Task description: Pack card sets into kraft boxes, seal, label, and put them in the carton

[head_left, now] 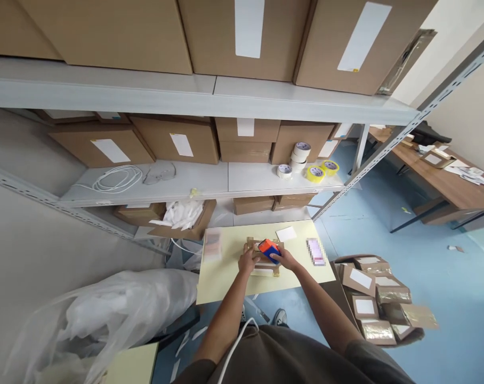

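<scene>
My right hand (285,258) is closed around an orange-and-blue tape dispenser (269,249), tilted over a small cardboard box (261,269). The box lies on the pale yellow tabletop (222,277) and has brown tape at its edges. At the box's left side, my left hand (248,260) grips it with bent fingers, the thumb toward the dispenser. Part of the box is hidden beneath the hands and the dispenser. A white card (285,233) lies behind the right hand, and a blurred-out flat item (316,252) rests farther right.
A grey shelf (250,178) beyond the table carries cartons, a coiled white cable (118,178) and tape rolls (315,173). Packed boxes (364,306) fill a large carton at right. White plastic bags (118,304) bulge at left. A brown desk (445,176) stands far right.
</scene>
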Demonstrator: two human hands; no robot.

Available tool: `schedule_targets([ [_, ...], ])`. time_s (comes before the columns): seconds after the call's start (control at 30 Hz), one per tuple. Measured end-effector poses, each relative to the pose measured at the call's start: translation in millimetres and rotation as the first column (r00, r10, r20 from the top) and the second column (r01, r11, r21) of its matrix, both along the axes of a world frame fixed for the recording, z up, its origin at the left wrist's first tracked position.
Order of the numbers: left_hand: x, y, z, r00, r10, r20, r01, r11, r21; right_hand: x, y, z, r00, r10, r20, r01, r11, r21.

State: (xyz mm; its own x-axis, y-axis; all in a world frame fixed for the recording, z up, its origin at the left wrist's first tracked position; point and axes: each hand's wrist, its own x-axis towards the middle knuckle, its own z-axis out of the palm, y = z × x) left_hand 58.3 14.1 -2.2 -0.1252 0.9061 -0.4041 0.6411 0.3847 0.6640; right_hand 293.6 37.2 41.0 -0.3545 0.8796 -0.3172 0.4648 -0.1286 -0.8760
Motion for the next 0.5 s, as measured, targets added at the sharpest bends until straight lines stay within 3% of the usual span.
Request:
schedule_targets([
  [0.1,-2,-1,6.8,0.998,0.003,-0.056,0.003,0.995,0.097,0,-2,-1.3,0.999,-0.030,-0.024,0.029,0.999,-0.028],
  [0.17,-4,3,12.4,0.995,0.098,-0.025,-0.090,0.970,0.224,-1,-3,-0.7,0.999,-0.037,-0.014,0.037,0.999,-0.035],
  [0.23,-5,13,18.3,0.975,0.185,0.121,-0.211,0.941,0.265,-2,-4,0.8,0.999,-0.039,-0.005,0.038,0.999,-0.034],
  [0.27,-5,19,21.0,0.950,0.203,0.238,-0.256,0.942,0.218,-3,-4,1.9,0.999,-0.034,-0.005,0.034,0.999,-0.028],
  [0.33,-4,34,25.6,0.826,0.225,0.517,-0.269,0.963,0.011,-3,-5,4.4,1.000,-0.020,-0.016,0.020,1.000,-0.009],
  [0.4,0,46,27.8,0.620,0.271,0.736,-0.174,0.962,-0.208,-4,-6,7.1,0.999,-0.003,-0.032,0.004,1.000,0.005],
  [0.43,2,51,27.9,0.528,0.303,0.794,-0.113,0.951,-0.287,-4,-6,8.7,0.999,0.004,-0.041,-0.004,1.000,0.008],
  [0.5,5,57,26.2,0.417,0.338,0.844,-0.031,0.933,-0.358,-4,-5,12.2,0.998,0.022,-0.057,-0.022,1.000,0.009],
])
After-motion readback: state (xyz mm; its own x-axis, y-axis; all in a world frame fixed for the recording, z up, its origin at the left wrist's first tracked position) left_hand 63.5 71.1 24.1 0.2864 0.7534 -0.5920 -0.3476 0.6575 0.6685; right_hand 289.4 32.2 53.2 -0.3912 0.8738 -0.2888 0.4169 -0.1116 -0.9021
